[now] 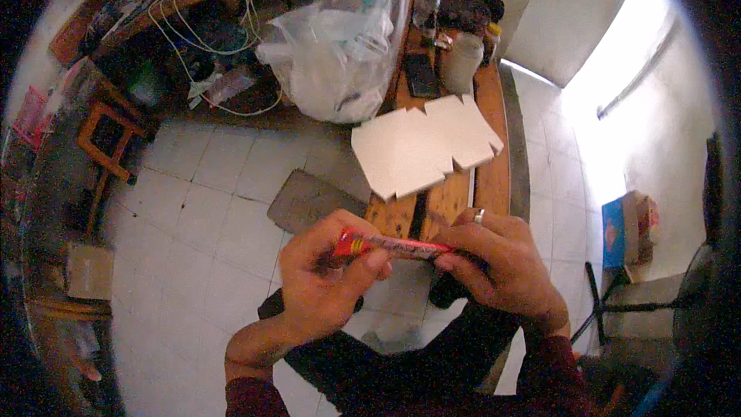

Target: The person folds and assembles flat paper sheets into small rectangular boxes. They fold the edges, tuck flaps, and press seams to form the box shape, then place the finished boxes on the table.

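At far left, small cardboard box (pixel 90 272) near a wooden stool (pixel 104 158). Next, left hand (pixel 324 272), pinching the broad, flat end of a slim red tube (pixel 409 246) between thumb and bent fingers. Behind it, bulging white plastic bag (pixel 332 62) beside the left edge of a plank bench (pixel 451 202). As for the tube, spans the gap between both hands, held in the air by the bench's near end. On the bench, black phone (pixel 421 76) toward the far end and, nearer, notched white cardboard sheet (pixel 424 147), left corner apparently jutting past the left edge. Just beside the phone, cloudy jar (pixel 461 62), closer to the right edge. Then right hand (pixel 505 266), silver ring (pixel 479 216) showing, pinching the tube's other end, tip hidden. Farthest right, blue-sided carton (pixel 614 235). Judging by the two-ended grip, probably at the step of handling the tube, sheet untouched. For the next move, likely needed: steady left pinch, careful right fingers, little squeeze mid-tube.
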{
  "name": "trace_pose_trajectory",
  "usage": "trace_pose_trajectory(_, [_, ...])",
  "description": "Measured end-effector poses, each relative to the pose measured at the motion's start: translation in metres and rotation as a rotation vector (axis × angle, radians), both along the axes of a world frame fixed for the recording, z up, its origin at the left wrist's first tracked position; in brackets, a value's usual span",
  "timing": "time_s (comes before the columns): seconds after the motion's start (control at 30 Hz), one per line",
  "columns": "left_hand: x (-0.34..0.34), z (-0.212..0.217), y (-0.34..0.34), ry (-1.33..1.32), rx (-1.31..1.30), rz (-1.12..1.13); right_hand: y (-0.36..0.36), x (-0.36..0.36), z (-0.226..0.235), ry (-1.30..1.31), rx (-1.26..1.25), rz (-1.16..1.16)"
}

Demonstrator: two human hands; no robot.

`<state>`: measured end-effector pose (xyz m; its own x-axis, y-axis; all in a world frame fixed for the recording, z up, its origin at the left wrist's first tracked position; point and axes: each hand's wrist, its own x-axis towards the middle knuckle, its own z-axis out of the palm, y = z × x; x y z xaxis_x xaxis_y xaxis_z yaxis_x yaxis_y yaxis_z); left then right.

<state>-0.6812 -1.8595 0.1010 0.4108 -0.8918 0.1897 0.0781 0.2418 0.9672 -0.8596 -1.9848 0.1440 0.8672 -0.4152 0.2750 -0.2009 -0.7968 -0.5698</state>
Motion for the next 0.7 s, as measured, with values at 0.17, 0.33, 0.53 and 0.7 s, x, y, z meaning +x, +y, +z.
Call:
trace_pose_trajectory(0.17, [0.014,-0.031,-0.033,0.020,0.115,-0.055,-0.037,0.011,-0.037,0.019,0.126,-0.009])
trace_pose_trajectory(0.33, [0.025,-0.023,-0.043,-0.324,-0.526,-0.170,-0.029,-0.001,-0.014,-0.199,-0.058,0.150])
trace_pose_trajectory(0.53, [0.012,0.021,-0.057,-0.204,-0.796,-0.447,-0.017,-0.017,0.048,-0.171,-0.094,0.106])
trace_pose_trajectory(0.7, [0.037,0.005,-0.055,-0.043,-0.518,-0.893,-0.021,-0.025,0.036,-0.188,-0.133,0.081])
